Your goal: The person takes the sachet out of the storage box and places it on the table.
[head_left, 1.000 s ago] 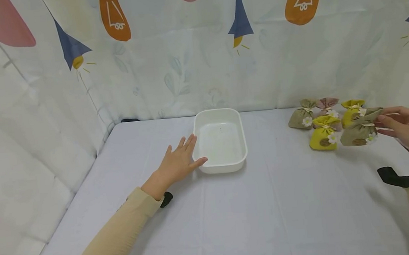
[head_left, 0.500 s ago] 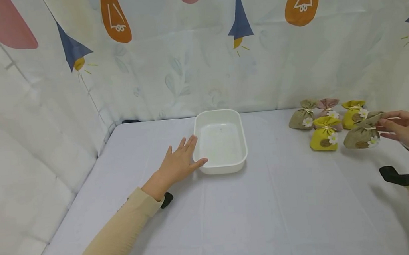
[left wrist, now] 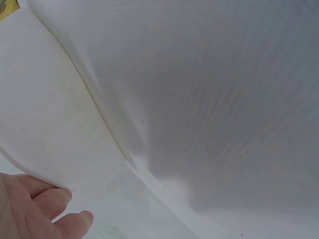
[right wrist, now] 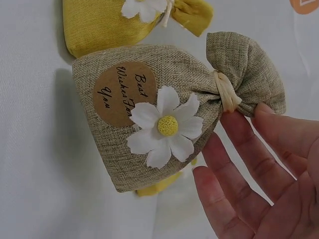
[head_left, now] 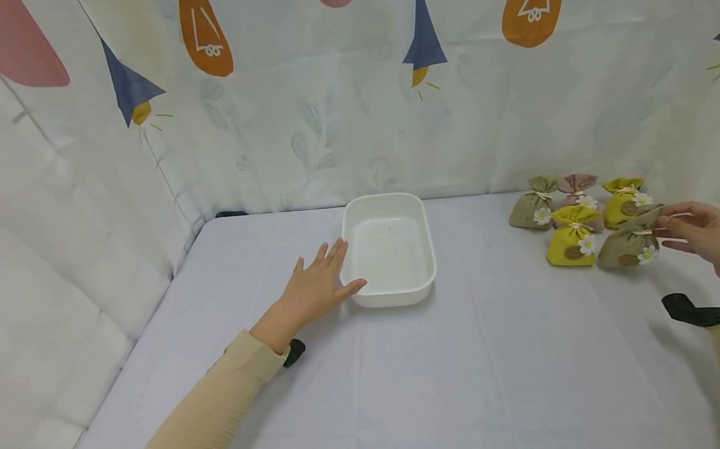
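Note:
My right hand [head_left: 710, 236] pinches the gathered neck of a grey-beige cloth sachet [right wrist: 149, 114] between thumb and fingers. The sachet carries a white daisy [right wrist: 168, 125] and a round brown "Best Wishes For You" label [right wrist: 117, 94]. In the head view it sits at the near right of the sachet group, right of a yellow sachet [head_left: 569, 240]. My left hand [head_left: 314, 284] lies with spread, straight fingers against the left side of a white rectangular tub [head_left: 394, 298]. In the left wrist view its fingertips [left wrist: 55, 199] show at the tub's wall.
Behind stand another grey-beige sachet [head_left: 530, 207], a pink sachet [head_left: 577, 185] and a second yellow sachet [head_left: 615, 208]. All rest on the white-covered table [head_left: 435, 373]. A printed curtain [head_left: 351, 112] hangs along the back edge.
The right hand has shifted slightly down and then a little left, bringing the pinched sachet lower and closer to the near yellow one. The left hand and the tub have stayed put.

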A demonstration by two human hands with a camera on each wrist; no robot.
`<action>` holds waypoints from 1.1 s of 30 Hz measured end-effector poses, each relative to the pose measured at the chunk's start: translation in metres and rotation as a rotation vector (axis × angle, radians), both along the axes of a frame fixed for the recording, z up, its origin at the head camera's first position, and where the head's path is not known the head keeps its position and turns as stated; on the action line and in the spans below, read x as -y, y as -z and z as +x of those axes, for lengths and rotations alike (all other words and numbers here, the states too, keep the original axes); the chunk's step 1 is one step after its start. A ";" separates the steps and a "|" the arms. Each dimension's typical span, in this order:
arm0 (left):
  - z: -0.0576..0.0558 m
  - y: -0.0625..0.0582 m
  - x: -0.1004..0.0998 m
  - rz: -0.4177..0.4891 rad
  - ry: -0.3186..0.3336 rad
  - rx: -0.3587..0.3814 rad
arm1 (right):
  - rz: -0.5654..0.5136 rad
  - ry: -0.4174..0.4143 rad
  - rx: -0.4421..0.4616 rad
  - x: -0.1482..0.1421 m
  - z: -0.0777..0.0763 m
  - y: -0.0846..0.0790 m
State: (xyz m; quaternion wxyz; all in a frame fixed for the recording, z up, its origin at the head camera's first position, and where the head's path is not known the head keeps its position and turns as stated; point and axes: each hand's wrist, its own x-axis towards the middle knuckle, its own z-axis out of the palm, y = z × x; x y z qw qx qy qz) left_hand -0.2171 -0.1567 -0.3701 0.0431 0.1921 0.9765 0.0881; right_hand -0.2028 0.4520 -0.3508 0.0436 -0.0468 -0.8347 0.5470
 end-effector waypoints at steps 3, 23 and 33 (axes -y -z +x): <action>-0.001 0.001 0.000 -0.003 0.000 -0.002 | -0.004 -0.013 -0.001 0.000 -0.001 0.002; 0.001 -0.002 0.000 -0.005 0.006 0.005 | 0.023 -0.006 0.041 -0.008 -0.003 0.012; 0.001 -0.002 0.000 -0.002 0.000 0.002 | -0.190 -0.053 0.046 -0.017 -0.009 0.020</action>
